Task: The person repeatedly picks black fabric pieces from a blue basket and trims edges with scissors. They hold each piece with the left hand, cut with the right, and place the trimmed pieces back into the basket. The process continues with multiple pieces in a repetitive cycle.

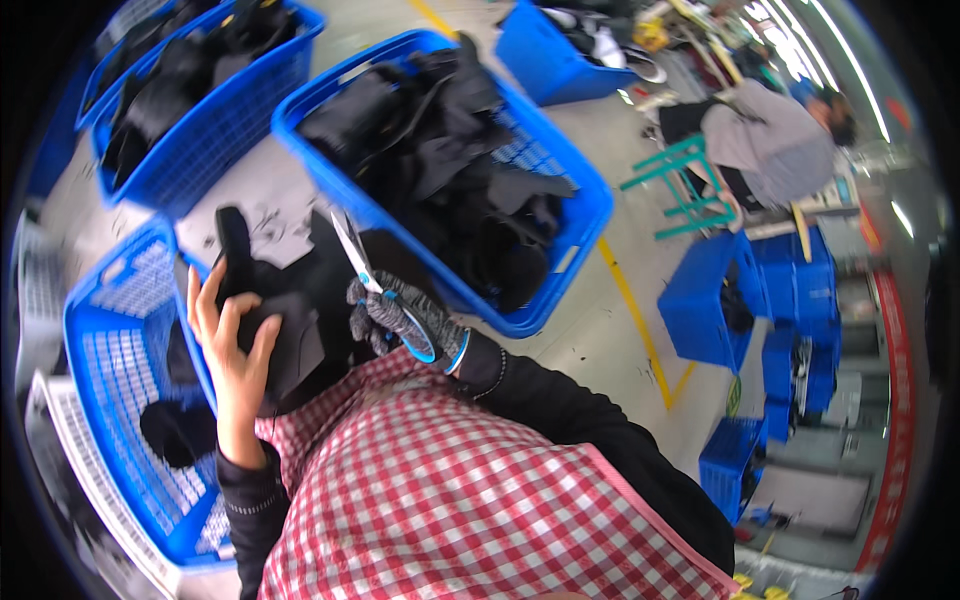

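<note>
My bare left hand [235, 345] curls its fingers and thumb over a black, flat-faced piece of material [292, 340] in front of my lap. My right hand [405, 315], in a grey knit glove, is closed round a pair of scissors [352, 250] with blue-and-white handles. The scissor blades point up and away, beside the black material and clear of my left fingers. More dark material lies between the two hands; where one piece ends and another begins is hard to make out. A red-and-white checked apron [430, 450] covers my lap.
A large blue basket [590, 225] heaped with black pieces stands just ahead. At my left is another blue basket [120, 345] with a few black pieces inside. Further blue crates [700, 300] stand at the right. A person [770, 140] bends near a green stool [685, 185].
</note>
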Motion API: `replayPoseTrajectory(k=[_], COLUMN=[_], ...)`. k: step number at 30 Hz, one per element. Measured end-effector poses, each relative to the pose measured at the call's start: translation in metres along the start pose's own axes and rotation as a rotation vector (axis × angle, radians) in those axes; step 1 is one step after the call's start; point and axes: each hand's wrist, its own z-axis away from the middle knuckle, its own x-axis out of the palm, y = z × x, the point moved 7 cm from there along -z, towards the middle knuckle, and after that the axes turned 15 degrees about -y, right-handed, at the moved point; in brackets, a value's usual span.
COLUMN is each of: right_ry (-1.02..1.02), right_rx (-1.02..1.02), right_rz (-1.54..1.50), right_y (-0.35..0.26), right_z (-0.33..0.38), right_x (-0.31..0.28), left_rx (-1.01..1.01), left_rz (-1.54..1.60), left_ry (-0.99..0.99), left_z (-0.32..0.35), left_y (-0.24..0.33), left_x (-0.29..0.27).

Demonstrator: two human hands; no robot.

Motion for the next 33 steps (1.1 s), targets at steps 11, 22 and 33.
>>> replayPoseTrajectory(k=[11, 22, 33], right_ry=[0.109, 0.105, 0.073], right_rx=[0.006, -0.022, -0.03], right_rz=[-0.096, -0.148, -0.185], right_y=[0.039, 0.042, 0.05], right_z=[0.027, 0.029, 0.026], right_x=[-0.043, -0.042, -0.045], left_rx=[-0.055, -0.021, -0.021], left_rz=[-0.045, -0.076, -0.087], left_ry=[0.016, 0.028, 0.029], left_z=[-0.004, -0.002, -0.002], left_y=[-0.001, 0.0, 0.003], left_x=[0.009, 0.008, 0.008])
